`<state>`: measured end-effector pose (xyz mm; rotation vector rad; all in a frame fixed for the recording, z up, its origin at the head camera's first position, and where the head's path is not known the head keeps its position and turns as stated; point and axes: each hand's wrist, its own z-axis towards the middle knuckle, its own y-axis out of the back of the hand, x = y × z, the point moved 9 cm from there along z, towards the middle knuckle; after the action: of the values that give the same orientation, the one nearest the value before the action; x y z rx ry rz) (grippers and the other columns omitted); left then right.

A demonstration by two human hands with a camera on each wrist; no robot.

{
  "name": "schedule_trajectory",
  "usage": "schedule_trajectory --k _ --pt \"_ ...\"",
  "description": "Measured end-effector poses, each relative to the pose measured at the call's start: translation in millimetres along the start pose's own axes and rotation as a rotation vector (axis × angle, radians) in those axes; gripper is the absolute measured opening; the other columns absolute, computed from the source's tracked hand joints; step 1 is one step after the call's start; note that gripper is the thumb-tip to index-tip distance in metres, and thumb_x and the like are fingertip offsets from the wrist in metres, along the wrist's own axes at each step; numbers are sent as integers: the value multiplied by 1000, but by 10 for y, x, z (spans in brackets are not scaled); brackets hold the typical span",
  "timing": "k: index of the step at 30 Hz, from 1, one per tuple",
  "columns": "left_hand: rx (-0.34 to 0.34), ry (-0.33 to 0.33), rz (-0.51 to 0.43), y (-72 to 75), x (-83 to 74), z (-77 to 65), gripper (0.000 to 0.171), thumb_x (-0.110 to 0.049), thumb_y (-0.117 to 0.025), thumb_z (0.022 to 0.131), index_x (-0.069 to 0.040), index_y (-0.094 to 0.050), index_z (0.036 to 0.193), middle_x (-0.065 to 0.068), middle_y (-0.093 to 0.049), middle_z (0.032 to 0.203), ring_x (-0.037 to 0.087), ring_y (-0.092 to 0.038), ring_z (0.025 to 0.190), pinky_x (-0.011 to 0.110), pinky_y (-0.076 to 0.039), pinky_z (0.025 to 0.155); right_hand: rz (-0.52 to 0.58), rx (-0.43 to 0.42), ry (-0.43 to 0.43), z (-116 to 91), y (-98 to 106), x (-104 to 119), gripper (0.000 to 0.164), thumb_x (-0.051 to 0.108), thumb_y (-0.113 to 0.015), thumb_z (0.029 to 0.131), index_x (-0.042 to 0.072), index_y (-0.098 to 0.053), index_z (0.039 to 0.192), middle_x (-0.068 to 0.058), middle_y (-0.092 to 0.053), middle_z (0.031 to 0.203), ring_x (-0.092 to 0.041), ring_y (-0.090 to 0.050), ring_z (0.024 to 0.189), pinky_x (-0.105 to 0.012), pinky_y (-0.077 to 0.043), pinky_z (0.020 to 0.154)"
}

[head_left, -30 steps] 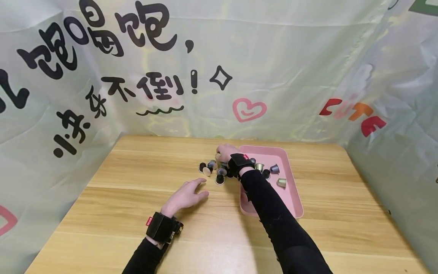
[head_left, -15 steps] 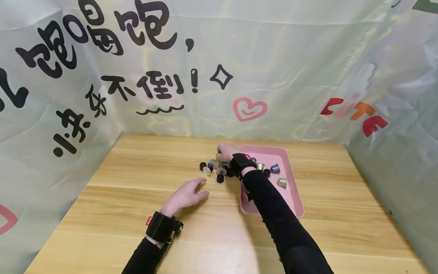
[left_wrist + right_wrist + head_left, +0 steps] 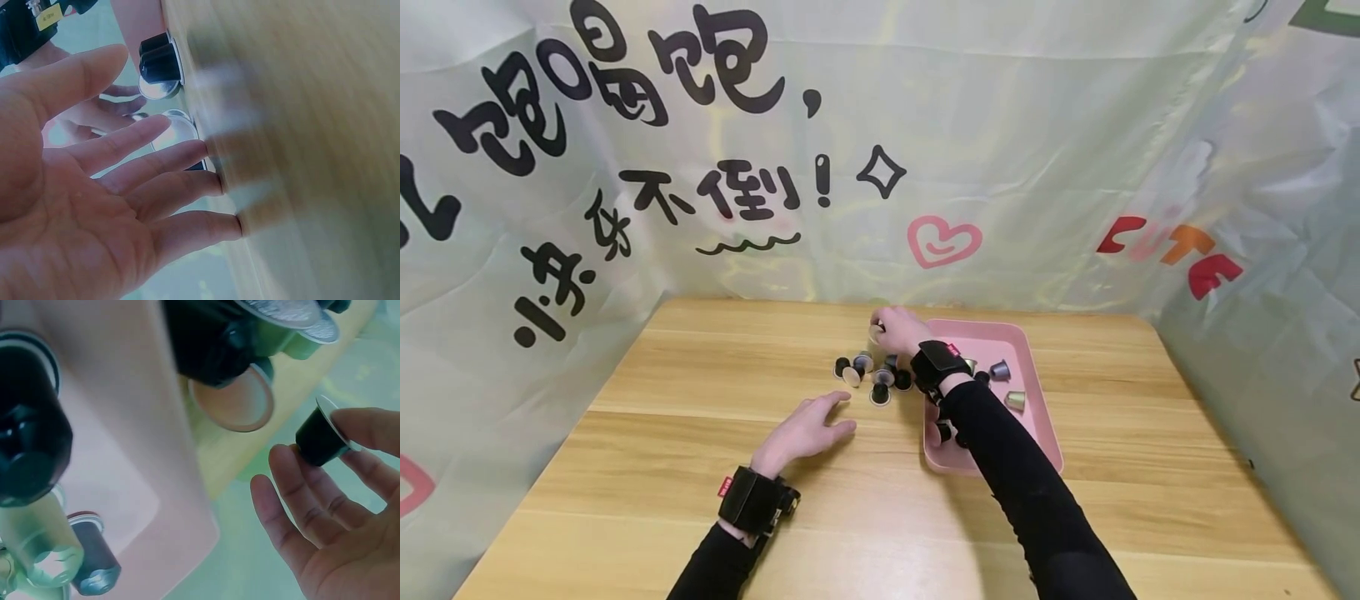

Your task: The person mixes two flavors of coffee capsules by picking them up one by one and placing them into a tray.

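One right hand [image 3: 353,540] pinches a capsule [image 3: 317,439], seemingly black.

I see both arms reaching forward, a black camera unit [image 3: 752,502] strapped on each wrist. Left hand [image 3: 805,427]: on the person's left of the pink tray [image 3: 1037,429], well apart from it, alongside its nearer half. Back of hand up, fingers relaxed and slightly spread, thumb held off the index. Left forearm [image 3: 718,558], black-sleeved, angles in toward the tray from the near side. Right arm [image 3: 1037,500], same sleeve, stretched out farther: forearm slants across above the tray, wrist over its left edge. Right hand [image 3: 901,331]: just beside the tray's far-left corner, thumb and fingertips in a pinch, little finger standing clear.
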<state>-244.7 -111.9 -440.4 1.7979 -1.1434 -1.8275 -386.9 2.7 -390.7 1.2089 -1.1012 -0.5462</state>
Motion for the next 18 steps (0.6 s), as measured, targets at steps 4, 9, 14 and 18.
schedule_trajectory --k 4,9,14,18 --pt "-2 6 -2 -11 16 8 58 -26 -64 98 -1 -47 147 23 -48 152 39 -44 143 55 -35 121 25 -12 22 -81 76 79 31 10 -49 101 6 -65 128 -15 -67 129 -29 -64 111 -42 -52 97" --pt "-2 -3 10 -7 13 15 57 -26 -64 98 -2 -47 147 23 -49 152 39 -45 143 55 -35 120 55 -49 69 -177 166 160 32 9 -49 101 6 -65 129 -16 -66 129 -27 -58 105 -40 -47 92" --pt "4 -14 13 -7 -1 10 56 -26 -63 98 0 -47 146 24 -50 151 40 -45 142 55 -35 120 70 -70 122 -298 238 236 31 12 -52 102 6 -65 130 -16 -65 128 -28 -57 106 -41 -48 90" --pt "5 -10 16 -11 -4 3 56 -26 -63 98 0 -47 146 24 -50 151 40 -45 142 55 -35 120 54 -89 150 -412 282 286 29 14 -54 102 8 -66 128 -15 -67 125 -27 -59 105 -41 -51 89"
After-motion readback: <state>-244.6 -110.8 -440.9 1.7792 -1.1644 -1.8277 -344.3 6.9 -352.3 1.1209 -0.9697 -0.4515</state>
